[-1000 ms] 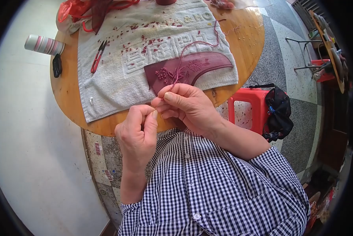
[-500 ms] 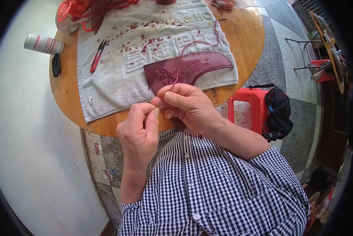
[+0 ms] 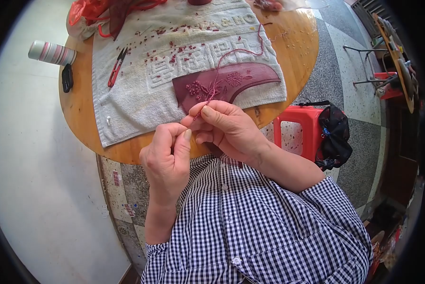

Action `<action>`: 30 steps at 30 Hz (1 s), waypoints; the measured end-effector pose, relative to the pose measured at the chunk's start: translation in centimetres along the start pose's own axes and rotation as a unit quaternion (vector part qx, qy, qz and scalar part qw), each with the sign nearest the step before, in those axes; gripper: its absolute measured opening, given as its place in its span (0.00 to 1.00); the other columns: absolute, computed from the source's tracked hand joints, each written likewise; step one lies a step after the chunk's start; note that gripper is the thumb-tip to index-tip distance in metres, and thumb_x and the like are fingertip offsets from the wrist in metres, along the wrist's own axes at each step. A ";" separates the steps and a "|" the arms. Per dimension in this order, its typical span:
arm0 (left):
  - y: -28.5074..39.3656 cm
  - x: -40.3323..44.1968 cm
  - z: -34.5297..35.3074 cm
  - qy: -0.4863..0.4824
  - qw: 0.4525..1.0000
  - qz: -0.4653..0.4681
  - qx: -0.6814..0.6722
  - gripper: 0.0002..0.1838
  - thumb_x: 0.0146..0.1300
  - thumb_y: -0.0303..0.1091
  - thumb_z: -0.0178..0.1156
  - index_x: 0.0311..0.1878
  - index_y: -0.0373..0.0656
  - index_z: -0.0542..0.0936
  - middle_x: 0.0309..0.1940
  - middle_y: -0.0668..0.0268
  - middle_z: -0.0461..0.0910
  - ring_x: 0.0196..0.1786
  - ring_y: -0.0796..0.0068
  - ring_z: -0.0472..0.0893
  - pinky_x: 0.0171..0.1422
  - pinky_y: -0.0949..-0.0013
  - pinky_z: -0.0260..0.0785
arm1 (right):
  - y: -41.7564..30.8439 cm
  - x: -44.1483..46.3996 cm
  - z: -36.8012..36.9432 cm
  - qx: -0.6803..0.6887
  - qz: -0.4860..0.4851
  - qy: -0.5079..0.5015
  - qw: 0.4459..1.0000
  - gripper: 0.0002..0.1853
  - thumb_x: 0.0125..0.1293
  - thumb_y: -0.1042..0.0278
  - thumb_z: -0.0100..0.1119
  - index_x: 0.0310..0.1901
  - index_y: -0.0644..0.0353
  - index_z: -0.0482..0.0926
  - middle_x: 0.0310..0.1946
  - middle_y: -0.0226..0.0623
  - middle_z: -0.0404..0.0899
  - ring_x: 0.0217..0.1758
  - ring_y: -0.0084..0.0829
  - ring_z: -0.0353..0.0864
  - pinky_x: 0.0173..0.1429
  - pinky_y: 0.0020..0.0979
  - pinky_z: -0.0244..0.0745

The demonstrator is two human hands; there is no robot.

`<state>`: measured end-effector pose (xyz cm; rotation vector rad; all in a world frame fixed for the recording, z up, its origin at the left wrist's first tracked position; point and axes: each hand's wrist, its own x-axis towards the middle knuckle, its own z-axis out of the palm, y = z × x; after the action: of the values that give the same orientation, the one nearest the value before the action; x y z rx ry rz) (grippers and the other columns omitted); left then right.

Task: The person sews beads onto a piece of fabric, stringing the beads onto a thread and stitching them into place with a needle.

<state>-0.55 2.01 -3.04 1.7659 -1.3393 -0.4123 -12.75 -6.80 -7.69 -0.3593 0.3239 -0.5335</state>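
Note:
A strand of dark red beads point(image 3: 217, 73) runs from the towel down to my right hand point(image 3: 231, 128), whose thumb and fingertips pinch it. Close to its lower left, my left hand point(image 3: 167, 151) is pinched at thumb and forefinger; what lies between those fingertips is too small to make out. Just beyond both hands, a maroon fabric piece point(image 3: 250, 75) with raised flower and bead work lies on the white towel point(image 3: 136, 113). Its near edge is partly hidden behind my right hand. Loose red beads point(image 3: 174, 57) are scattered on the towel farther back.
Red-handled thread snips point(image 3: 116, 68) lie on the towel's left. A striped cup point(image 3: 52, 53) and a black object point(image 3: 67, 78) are at the wooden table's point(image 3: 297, 52) left edge. A red bag point(image 3: 87, 12) sits at the back. A red stool point(image 3: 302, 130) with a black bag point(image 3: 334, 135) stands right.
My right thumb has shifted slightly to the right along the bead strand. A little more of the strand shows below its fingertips. My left hand stays almost still.

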 end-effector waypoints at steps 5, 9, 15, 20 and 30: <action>0.0 -0.2 0.3 0.006 0.999 -0.031 -0.022 0.01 0.58 0.23 0.57 0.32 0.38 0.75 0.18 0.71 0.72 0.17 0.81 0.64 0.21 0.76 0.58 | 0.0 -0.1 0.2 0.016 0.002 0.006 1.000 0.11 0.69 0.66 0.50 0.47 0.62 0.75 0.43 0.42 0.81 0.41 0.25 0.81 0.42 0.21 0.77; -0.2 -0.4 0.7 0.014 0.998 -0.045 -0.043 0.00 0.59 0.23 0.57 0.32 0.38 0.75 0.18 0.71 0.71 0.17 0.81 0.64 0.22 0.76 0.58 | 0.2 -0.1 0.2 0.018 0.004 0.014 1.000 0.11 0.69 0.66 0.50 0.47 0.62 0.75 0.42 0.42 0.81 0.41 0.25 0.81 0.42 0.20 0.77; -0.1 -0.4 0.8 0.013 0.996 -0.068 -0.059 0.01 0.59 0.24 0.57 0.33 0.38 0.75 0.18 0.71 0.71 0.18 0.82 0.65 0.22 0.76 0.59 | 0.4 0.0 0.0 0.019 0.002 0.019 1.000 0.11 0.69 0.66 0.50 0.47 0.62 0.75 0.41 0.41 0.81 0.40 0.24 0.80 0.41 0.20 0.77; -0.1 -0.4 0.8 0.010 0.996 -0.073 -0.050 0.01 0.59 0.24 0.57 0.32 0.38 0.75 0.18 0.71 0.72 0.18 0.82 0.65 0.22 0.76 0.59 | 0.4 0.0 0.0 0.022 0.000 0.022 1.000 0.10 0.68 0.68 0.51 0.47 0.62 0.75 0.41 0.41 0.81 0.39 0.24 0.80 0.41 0.20 0.77; 0.0 -0.5 1.3 0.018 0.992 -0.093 -0.082 0.02 0.62 0.24 0.54 0.33 0.38 0.74 0.17 0.72 0.70 0.19 0.85 0.65 0.23 0.81 0.56 | 0.5 -0.1 0.2 0.015 -0.014 0.027 0.999 0.10 0.67 0.70 0.52 0.47 0.62 0.74 0.41 0.41 0.80 0.39 0.24 0.79 0.41 0.21 0.77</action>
<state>-1.67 1.89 -3.89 1.7572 -1.0868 -0.5740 -12.50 -6.34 -7.68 -0.3209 0.3633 -0.5761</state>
